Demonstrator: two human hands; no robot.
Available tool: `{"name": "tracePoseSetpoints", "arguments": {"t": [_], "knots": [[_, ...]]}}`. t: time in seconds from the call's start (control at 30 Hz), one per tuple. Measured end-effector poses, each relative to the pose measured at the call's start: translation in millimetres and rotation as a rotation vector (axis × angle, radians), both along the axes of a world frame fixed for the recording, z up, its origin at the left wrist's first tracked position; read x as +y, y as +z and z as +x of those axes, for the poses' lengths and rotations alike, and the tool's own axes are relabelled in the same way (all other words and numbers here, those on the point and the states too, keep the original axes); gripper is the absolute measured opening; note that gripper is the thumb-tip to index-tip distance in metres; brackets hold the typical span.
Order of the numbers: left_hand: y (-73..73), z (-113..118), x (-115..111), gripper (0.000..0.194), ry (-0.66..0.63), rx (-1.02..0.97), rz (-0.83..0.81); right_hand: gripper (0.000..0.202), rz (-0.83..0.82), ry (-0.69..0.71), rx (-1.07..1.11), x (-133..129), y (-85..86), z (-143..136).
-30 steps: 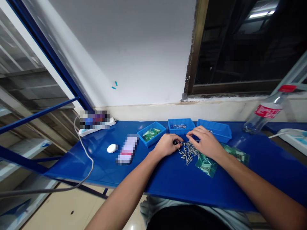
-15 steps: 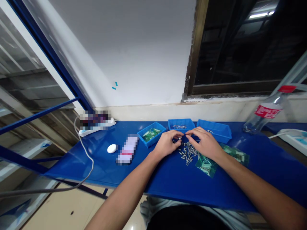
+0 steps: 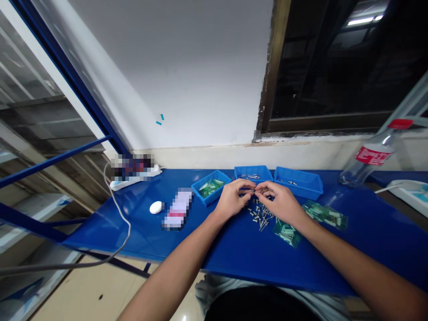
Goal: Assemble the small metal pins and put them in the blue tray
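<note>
My left hand (image 3: 233, 197) and my right hand (image 3: 280, 200) meet fingertip to fingertip above a pile of small metal fasteners (image 3: 262, 217). Thumb and fingers of each hand are pinched together. Between the fingertips a small metal fastener (image 3: 253, 191) shows in part; its exact shape is too small to tell. Under and beside my right wrist lie green-tinted clear packets (image 3: 287, 234) with slim pieces inside. Behind my hands, a blue bin (image 3: 253, 169) contains several thin metal pieces. Another blue bin (image 3: 306, 185) at the right has a few small pieces in it.
A third blue bin (image 3: 204, 201) holds green packets. To the left are a blurred-out phone-shaped item (image 3: 178, 209), a white round object (image 3: 155, 207) and a power strip (image 3: 137, 177) with a cable. A plastic bottle (image 3: 368, 158) with a red cap leans at the right.
My right hand has shifted slightly left and down, and its fingertips have closed against those of my left hand around the small fastener. The left hand has barely moved.
</note>
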State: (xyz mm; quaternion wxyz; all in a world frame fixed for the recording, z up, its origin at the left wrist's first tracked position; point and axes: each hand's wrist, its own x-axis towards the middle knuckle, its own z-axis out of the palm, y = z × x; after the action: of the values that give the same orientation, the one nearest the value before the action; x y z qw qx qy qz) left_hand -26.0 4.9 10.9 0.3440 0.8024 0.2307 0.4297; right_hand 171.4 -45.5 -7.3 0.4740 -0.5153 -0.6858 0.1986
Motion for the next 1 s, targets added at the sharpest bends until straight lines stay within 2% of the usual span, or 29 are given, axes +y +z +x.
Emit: {"name": "tracePoseSetpoints", "arguments": {"t": [0.23, 0.57, 0.77, 1.0], "knots": [[-0.7, -0.1, 0.7, 0.024, -0.062, 0.014, -0.008, 0.016, 0.038, -0.001, -0.013, -0.1, -0.4, 1.8], [1.0, 1.1, 0.6, 0.034, -0.065, 0.075, 0.145, 0.019, 0.091, -0.017, -0.106, -1.5, 6.0, -0.7], [2.4, 1.1, -1.1, 0.036, -0.076, 0.097, 0.114, 0.017, 0.119, -0.030, -0.143, -2.5, 5.5, -2.4], [1.0, 1.2, -6.3, 0.028, -0.072, 0.037, 0.011, 0.018, 0.181, -0.004, -0.196, -4.9, 10.0, -5.8]]}}
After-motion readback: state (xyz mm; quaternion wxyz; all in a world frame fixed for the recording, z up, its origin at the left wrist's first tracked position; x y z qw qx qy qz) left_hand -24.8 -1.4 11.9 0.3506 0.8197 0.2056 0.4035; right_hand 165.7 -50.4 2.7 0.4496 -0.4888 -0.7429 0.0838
